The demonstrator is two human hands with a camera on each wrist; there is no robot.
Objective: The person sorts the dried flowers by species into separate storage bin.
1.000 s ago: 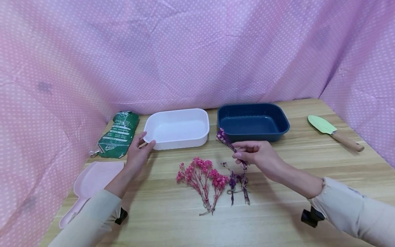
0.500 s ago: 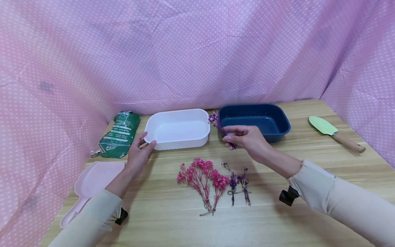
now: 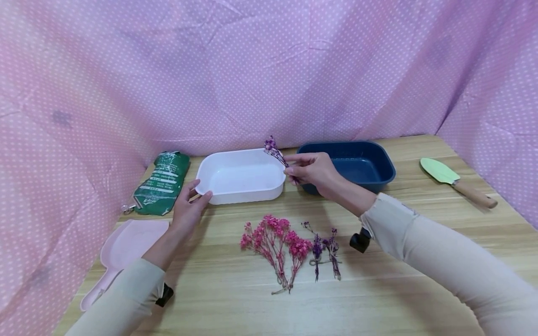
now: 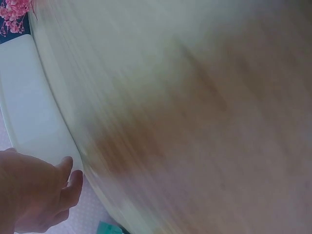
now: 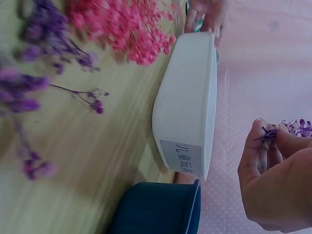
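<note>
My right hand [image 3: 313, 170] pinches a small sprig of dried purple flowers [image 3: 274, 151] by its stems, above the right end of the white tub [image 3: 239, 199]. The right wrist view shows the cut stem ends [image 5: 267, 133] poking out between thumb and fingertips. At the tub's near left corner, my left hand [image 3: 189, 205] holds the rim, thumb on the front side and fingers on the left side. In front of the tub lie pink dried flowers [image 3: 277, 228] with tied stems, beside purple dried bunches [image 3: 317, 247] on the wooden table.
A dark blue tub [image 3: 365, 189] stands right of the white one, behind my right hand. A green packet [image 3: 161, 184] and a pink dustpan [image 3: 130, 240] lie at the left. A green trowel [image 3: 439, 169] with a wooden handle lies far right. Pink dotted cloth [image 3: 252, 70] hangs behind.
My right hand has carried the purple sprig left and away from me, from in front of the blue tub to the white tub's right end. The left hand has stayed put.
</note>
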